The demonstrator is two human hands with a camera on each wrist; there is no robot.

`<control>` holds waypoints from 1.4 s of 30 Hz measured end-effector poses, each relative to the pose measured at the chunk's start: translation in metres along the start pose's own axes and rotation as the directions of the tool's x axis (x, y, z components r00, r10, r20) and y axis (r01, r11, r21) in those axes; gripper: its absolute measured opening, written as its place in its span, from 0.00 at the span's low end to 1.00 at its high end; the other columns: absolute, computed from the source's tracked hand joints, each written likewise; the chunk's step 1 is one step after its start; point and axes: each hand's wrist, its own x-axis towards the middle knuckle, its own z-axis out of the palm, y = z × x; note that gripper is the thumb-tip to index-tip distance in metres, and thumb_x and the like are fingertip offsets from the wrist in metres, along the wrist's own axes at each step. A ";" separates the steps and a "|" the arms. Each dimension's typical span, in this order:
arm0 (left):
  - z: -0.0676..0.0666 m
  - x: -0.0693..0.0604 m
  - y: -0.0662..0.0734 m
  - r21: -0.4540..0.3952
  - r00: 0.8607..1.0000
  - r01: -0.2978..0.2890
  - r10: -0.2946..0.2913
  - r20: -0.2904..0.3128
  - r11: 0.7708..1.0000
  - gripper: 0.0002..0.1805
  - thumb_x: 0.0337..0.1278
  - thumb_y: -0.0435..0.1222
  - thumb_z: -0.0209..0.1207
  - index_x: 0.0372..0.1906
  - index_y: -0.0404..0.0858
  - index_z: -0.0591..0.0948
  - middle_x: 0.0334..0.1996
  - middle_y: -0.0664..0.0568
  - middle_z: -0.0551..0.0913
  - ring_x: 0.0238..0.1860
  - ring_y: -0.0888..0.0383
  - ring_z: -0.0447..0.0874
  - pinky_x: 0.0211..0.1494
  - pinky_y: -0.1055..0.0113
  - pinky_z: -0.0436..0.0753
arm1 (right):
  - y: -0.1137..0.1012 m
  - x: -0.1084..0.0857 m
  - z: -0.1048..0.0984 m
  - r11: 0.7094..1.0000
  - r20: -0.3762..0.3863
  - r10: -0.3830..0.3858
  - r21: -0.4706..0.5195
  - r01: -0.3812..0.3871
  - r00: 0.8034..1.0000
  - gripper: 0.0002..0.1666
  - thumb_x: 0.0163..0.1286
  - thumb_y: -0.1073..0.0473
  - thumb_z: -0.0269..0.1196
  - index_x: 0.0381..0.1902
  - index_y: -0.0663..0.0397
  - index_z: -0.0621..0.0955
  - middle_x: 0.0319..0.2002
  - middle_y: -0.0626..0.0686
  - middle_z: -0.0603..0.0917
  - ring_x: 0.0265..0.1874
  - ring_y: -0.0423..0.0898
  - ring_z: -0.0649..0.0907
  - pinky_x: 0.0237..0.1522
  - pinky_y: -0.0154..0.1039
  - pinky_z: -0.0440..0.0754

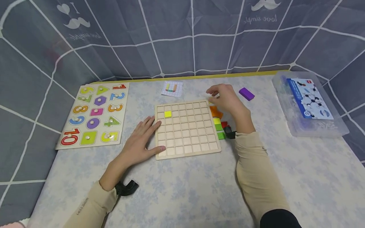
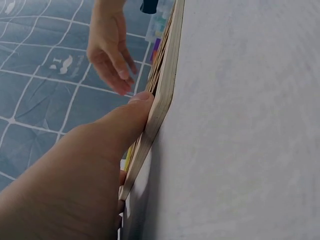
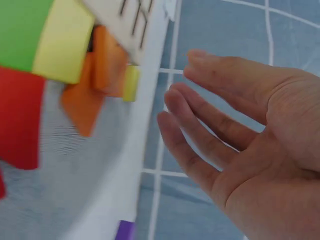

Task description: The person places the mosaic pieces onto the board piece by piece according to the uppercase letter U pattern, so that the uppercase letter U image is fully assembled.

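Observation:
A wooden grid board (image 1: 186,129) lies on the table with one yellow square (image 1: 168,114) in its upper left part. The left hand (image 1: 139,142) rests at the board's left edge, thumb on the lower left corner and fingers spread along the side; the left wrist view shows the thumb (image 2: 135,117) against the rim. Above the board's upper right corner hovers the right hand (image 1: 228,99), fingers slightly bent, nothing between them in the right wrist view (image 3: 240,125). Beside the board's right edge lie orange (image 3: 107,60), yellow (image 3: 62,40), green (image 3: 20,30) and red (image 3: 20,115) pieces.
A small patterned card (image 1: 172,89) lies behind the board. At the right are a purple block (image 1: 246,94) and a clear plastic box (image 1: 313,123) with a blue booklet (image 1: 310,98). A number-and-shape puzzle board (image 1: 94,117) lies at the left. A curtain hangs behind the table.

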 end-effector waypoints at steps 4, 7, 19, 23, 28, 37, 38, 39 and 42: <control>-0.012 -0.002 0.004 0.010 0.999 -0.009 0.009 0.051 1.000 0.64 0.53 0.65 0.71 0.87 0.43 0.53 0.87 0.43 0.45 0.87 0.44 0.40 0.88 0.43 0.39 | 0.007 0.006 0.003 0.999 0.018 0.040 -0.009 -0.039 0.999 0.22 0.75 0.66 0.65 0.66 0.62 0.82 0.61 0.64 0.84 0.60 0.62 0.81 0.64 0.57 0.82; -0.016 -0.004 0.008 0.022 0.996 -0.009 0.007 0.088 1.000 0.72 0.45 0.67 0.74 0.87 0.42 0.49 0.87 0.42 0.42 0.87 0.44 0.37 0.88 0.41 0.37 | 0.010 0.010 0.007 0.997 0.004 0.070 -0.019 -0.070 0.998 0.21 0.75 0.65 0.66 0.64 0.61 0.83 0.59 0.64 0.84 0.60 0.62 0.80 0.67 0.57 0.81; -0.004 -0.009 0.012 0.017 0.998 -0.020 0.019 0.063 1.000 0.71 0.43 0.66 0.75 0.87 0.40 0.51 0.87 0.41 0.45 0.87 0.43 0.40 0.88 0.43 0.41 | 0.027 0.010 0.018 0.994 -0.042 0.106 -0.034 -0.108 0.993 0.14 0.74 0.65 0.67 0.55 0.63 0.86 0.50 0.64 0.84 0.53 0.59 0.79 0.62 0.56 0.82; -0.004 -0.008 0.011 0.022 0.997 -0.026 0.025 0.067 0.999 0.70 0.45 0.66 0.74 0.87 0.41 0.51 0.87 0.41 0.45 0.87 0.43 0.40 0.89 0.44 0.41 | 0.033 0.009 0.014 0.996 -0.049 0.079 -0.046 -0.081 0.996 0.12 0.74 0.64 0.68 0.53 0.64 0.85 0.48 0.64 0.84 0.50 0.59 0.80 0.60 0.55 0.83; -0.003 -0.008 0.010 0.032 0.997 -0.029 0.027 0.077 0.999 0.70 0.45 0.67 0.73 0.87 0.42 0.50 0.87 0.42 0.44 0.87 0.45 0.39 0.89 0.46 0.40 | 0.041 0.009 0.009 0.997 -0.055 0.060 -0.050 -0.063 0.997 0.15 0.73 0.63 0.70 0.53 0.66 0.85 0.48 0.66 0.85 0.49 0.60 0.81 0.59 0.56 0.83; -0.003 -0.007 0.009 0.040 0.997 -0.027 0.024 0.079 0.999 0.70 0.45 0.67 0.73 0.87 0.42 0.50 0.87 0.42 0.44 0.87 0.44 0.39 0.89 0.46 0.41 | 0.023 0.009 0.009 0.999 -0.070 -0.026 -0.045 0.023 0.997 0.15 0.72 0.61 0.71 0.52 0.65 0.86 0.47 0.65 0.86 0.49 0.59 0.83 0.57 0.56 0.83; -0.003 -0.007 0.009 0.041 0.997 -0.026 0.023 0.080 0.999 0.70 0.46 0.67 0.73 0.87 0.42 0.50 0.87 0.42 0.44 0.87 0.44 0.39 0.89 0.46 0.41 | 0.019 0.009 0.009 0.999 -0.063 -0.037 -0.042 0.034 0.997 0.15 0.72 0.62 0.71 0.52 0.65 0.86 0.47 0.65 0.87 0.49 0.60 0.84 0.57 0.56 0.83; -0.003 -0.007 0.009 0.040 0.997 -0.026 0.023 0.080 0.999 0.70 0.46 0.68 0.73 0.87 0.42 0.50 0.87 0.42 0.44 0.87 0.44 0.39 0.89 0.46 0.41 | 0.015 0.009 0.009 0.998 -0.055 -0.046 -0.036 0.044 0.997 0.15 0.72 0.62 0.70 0.51 0.65 0.86 0.47 0.65 0.87 0.49 0.59 0.84 0.56 0.56 0.84; -0.003 -0.007 0.009 0.040 0.997 -0.025 0.022 0.079 0.999 0.70 0.45 0.68 0.73 0.87 0.42 0.50 0.87 0.42 0.44 0.87 0.45 0.38 0.89 0.47 0.41 | 0.000 0.008 0.013 0.995 -0.031 -0.094 -0.031 0.093 0.995 0.14 0.71 0.63 0.71 0.50 0.65 0.86 0.47 0.65 0.87 0.48 0.59 0.85 0.55 0.54 0.84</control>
